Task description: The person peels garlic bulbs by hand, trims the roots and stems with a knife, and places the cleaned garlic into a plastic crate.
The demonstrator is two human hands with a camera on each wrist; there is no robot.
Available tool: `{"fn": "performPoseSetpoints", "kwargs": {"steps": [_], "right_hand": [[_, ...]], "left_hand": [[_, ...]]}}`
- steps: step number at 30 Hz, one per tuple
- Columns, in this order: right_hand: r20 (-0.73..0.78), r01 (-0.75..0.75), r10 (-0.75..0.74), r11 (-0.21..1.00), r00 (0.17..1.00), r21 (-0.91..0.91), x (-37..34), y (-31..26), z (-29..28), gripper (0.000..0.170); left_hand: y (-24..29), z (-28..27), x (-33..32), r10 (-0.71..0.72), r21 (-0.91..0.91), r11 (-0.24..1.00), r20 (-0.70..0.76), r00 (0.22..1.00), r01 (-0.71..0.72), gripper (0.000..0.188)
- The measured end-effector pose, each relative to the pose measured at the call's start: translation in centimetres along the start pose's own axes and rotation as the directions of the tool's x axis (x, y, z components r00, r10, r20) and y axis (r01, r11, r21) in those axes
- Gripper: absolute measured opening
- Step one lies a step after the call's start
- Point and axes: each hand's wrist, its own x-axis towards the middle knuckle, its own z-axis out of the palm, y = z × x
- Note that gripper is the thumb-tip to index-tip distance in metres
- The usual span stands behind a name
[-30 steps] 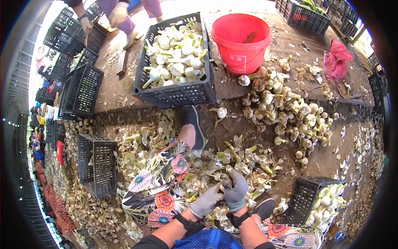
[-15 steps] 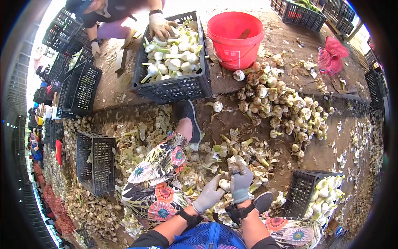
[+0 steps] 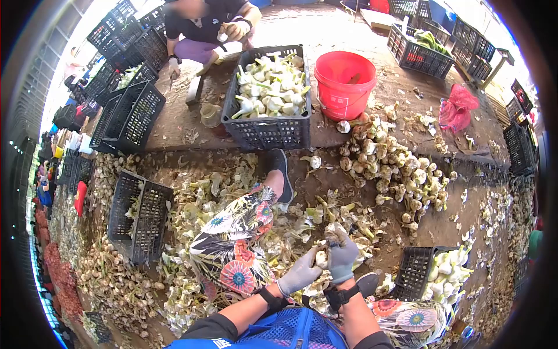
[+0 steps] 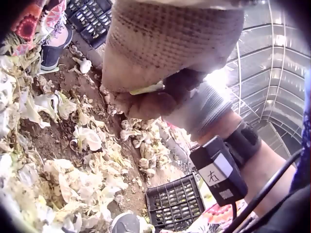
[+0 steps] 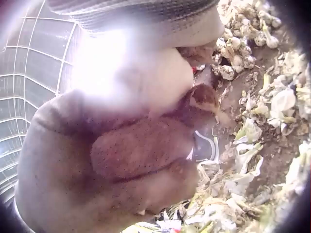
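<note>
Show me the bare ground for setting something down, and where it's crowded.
Mostly bare soil lies between the garlic pile and the filled crate at lower right in view. Another patch, bearing one loose bulb, lies between the forward shoe and that pile. Peelings crowd the soil around the left hand, right hand and their garlic bulb.

"右" on white label (image 4: 213,172), black wrist device (image 4: 232,192), bucket print (image 3: 335,99) illegible

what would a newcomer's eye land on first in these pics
In the head view, probably the red bucket, just right of a crate heaped with garlic. Next, the floral trousers in the foreground, then a bulb in the fingers of the left hand.
</note>
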Motion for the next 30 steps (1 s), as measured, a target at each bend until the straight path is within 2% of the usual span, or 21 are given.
{"fn": "performPoseSetpoints", "kwargs": {"steps": [3,4,5,7,8,9,11,12,13,15,16,17,18,19,22,24,25,26,27,29,30], "right_hand": [[0.075,0.073,-0.065,0.990,0.995,-0.118,1.1,2.8,-0.1,0.029],[0.084,0.084,-0.068,0.976,0.994,-0.200,1.0,3.0,-0.6,0.030],[0.086,0.090,-0.074,0.976,0.994,-0.199,0.9,2.6,-1.0,0.030],[0.060,0.041,-0.032,0.985,0.998,-0.165,0.8,1.8,-1.6,0.033],[0.059,0.170,-0.163,0.973,0.985,-0.159,0.6,2.7,-1.7,0.039],[0.064,0.178,-0.170,0.971,0.983,-0.158,0.1,0.3,-1.7,0.039],[0.286,0.486,-0.430,0.859,0.856,-0.163,-1.5,-4.3,-1.4,0.041],[0.330,0.621,-0.552,0.769,0.765,-0.151,-1.9,-4.9,-0.6,0.042],[0.454,0.653,-0.498,0.697,0.739,-0.298,-2.5,-5.6,-0.8,0.043],[0.429,0.592,-0.451,0.753,0.782,-0.287,-2.5,-4.6,-0.6,0.042],[0.429,0.595,-0.455,0.752,0.780,-0.284,-2.6,-3.8,-0.5,0.042],[0.424,0.324,-0.235,0.934,0.875,-0.152,-2.7,-2.7,-0.5,0.041],[0.451,0.006,0.004,1.000,0.892,-0.021,-2.8,-2.0,-0.5,0.041],[0.452,0.007,0.003,1.000,0.892,-0.020,-2.8,-1.3,-0.6,0.041],[0.259,0.280,-0.227,0.941,0.939,-0.189,-2.3,0.0,-0.8,0.038],[0.253,0.348,-0.273,0.879,0.928,-0.327,-0.8,1.7,-1.6,0.037],[0.255,0.398,-0.312,0.793,0.915,-0.461,-0.5,2.6,-2.5,0.037],[0.313,0.300,-0.122,0.725,0.942,-0.620,-0.3,2.6,-3.3,0.035],[0.296,0.339,-0.191,0.724,0.936,-0.602,-0.5,4.1,-3.8,0.034],[0.051,0.028,-0.007,0.905,0.999,-0.425,-1.6,5.8,-3.8,0.034],[0.012,0.086,-0.089,0.916,0.996,-0.391,-1.8,4.9,-3.7,0.036]], "left_hand": [[-0.3,-0.6,-0.7,0.073,-0.015,0.997,0.103,0.992,-0.072,0.051],[-0.1,-0.4,-1.0,0.073,-0.137,0.989,0.120,0.990,-0.057,0.049],[0.0,-0.4,-1.3,0.079,-0.138,0.988,0.117,0.990,-0.062,0.049],[0.3,-0.6,-1.6,0.026,-0.357,0.934,0.155,0.988,0.031,0.056],[-0.3,-0.5,-1.3,0.071,-0.322,0.946,0.088,0.994,-0.039,0.058],[-0.1,-0.6,-1.4,0.076,-0.324,0.945,0.081,0.994,-0.046,0.058],[0.4,-0.9,-1.4,-0.126,-0.163,0.977,0.087,0.988,0.139,0.039],[-3.1,0.1,-0.7,0.328,-0.055,0.943,-0.002,0.945,-0.327,0.032],[-4.2,0.3,-0.8,0.578,0.263,0.787,0.001,0.816,-0.558,0.027],[-2.3,-0.4,-1.7,0.201,-0.059,0.979,0.106,0.974,-0.196,0.026],[-2.2,-0.4,-1.9,0.203,-0.056,0.979,0.103,0.974,-0.198,0.026],[-2.2,-0.3,-2.0,0.072,-0.069,0.996,0.107,0.992,-0.065,0.027],[-2.2,-0.2,-2.1,-0.060,-0.082,0.994,0.114,0.992,0.070,0.028],[-2.2,-0.2,-2.3,-0.059,-0.082,0.994,0.112,0.992,0.068,0.028],[-1.2,-0.5,-3.0,0.057,-0.016,0.998,0.087,0.995,-0.056,0.034],[0.1,-0.7,-4.1,0.051,-0.326,0.945,0.229,0.972,0.028,0.055],[0.8,-0.6,-4.7,0.046,-0.326,0.945,0.235,0.971,0.034,0.055],[1.6,-0.6,-5.1,0.068,-0.394,0.919,0.219,0.973,0.024,0.056],[2.0,-0.6,-5.2,0.090,-0.462,0.887,0.199,0.976,0.012,0.057],[1.6,-1.0,-4.3,0.174,-0.456,0.882,0.093,0.980,-0.113,0.049],[0.9,-1.2,-3.6,0.134,-0.370,0.924,0.069,0.989,-0.100,0.044]]}}
